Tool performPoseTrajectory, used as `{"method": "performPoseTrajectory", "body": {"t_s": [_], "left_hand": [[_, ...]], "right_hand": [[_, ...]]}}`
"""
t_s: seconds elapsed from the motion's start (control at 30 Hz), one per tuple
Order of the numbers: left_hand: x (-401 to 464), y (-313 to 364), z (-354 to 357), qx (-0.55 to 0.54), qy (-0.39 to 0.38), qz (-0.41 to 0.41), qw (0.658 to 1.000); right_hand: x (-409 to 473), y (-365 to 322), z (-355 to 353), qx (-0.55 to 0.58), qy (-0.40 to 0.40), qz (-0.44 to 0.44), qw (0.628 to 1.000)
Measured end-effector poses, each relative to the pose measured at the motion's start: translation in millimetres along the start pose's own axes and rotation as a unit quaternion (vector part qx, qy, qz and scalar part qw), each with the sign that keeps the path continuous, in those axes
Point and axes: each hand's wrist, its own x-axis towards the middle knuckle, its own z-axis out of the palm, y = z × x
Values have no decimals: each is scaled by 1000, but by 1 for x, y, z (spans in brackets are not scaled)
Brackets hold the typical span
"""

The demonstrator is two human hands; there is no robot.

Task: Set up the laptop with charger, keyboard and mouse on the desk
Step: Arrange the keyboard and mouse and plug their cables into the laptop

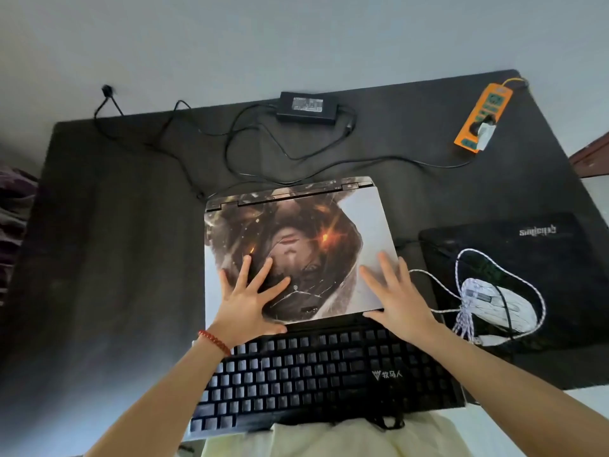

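Nearest to me, the keyboard (pixel 326 374) lies crosswise at the desk's front edge, long axis left to right, slightly overhanging toward my lap. Just beyond it sits the closed laptop (pixel 296 245), its near edge touching or almost touching the keyboard's back row, hinge on the far side. My left hand (pixel 245 300) rests flat on the lid's near left part, fingers spread and straight; my right hand (pixel 400 296) rests likewise at the near right corner, gripping nothing. I judge the next move to be lifting the lid, which opens from the near edge directly under both hands, so either hand can hook it. To the right the mouse (pixel 497 305) lies on its mouse pad (pixel 527 245), cord bundled. Farthest, the charger (pixel 306 107) sits by the back edge, with the power strip (pixel 482 117) off to its right
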Motion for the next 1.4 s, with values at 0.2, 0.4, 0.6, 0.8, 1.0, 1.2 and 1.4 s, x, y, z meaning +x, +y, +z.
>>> {"method": "performPoseTrajectory", "body": {"t_s": [0.2,0.4,0.6,0.8,1.0,1.2,1.4], "left_hand": [[9,-5,-12,18,-11,4,1000],[18,-9,-20,16,-35,4,999],[11,-4,-15,-10,-26,5,1000],[13,-3,-18,9,-35,27,999],[16,-14,-26,-11,-46,22,999],[6,20,-29,-51,17,31,998],[-27,108,-10,-16,41,180,983]], "right_hand": [[10,-7,-11,20,1,19,1000],[17,-12,-20,56,9,37,998],[-37,2,-12,86,80,67,991],[-81,15,15,97,70,273,954],[-71,14,14,192,46,306,931],[-54,5,4,267,87,301,911],[-50,10,4,298,104,297,901]]}}
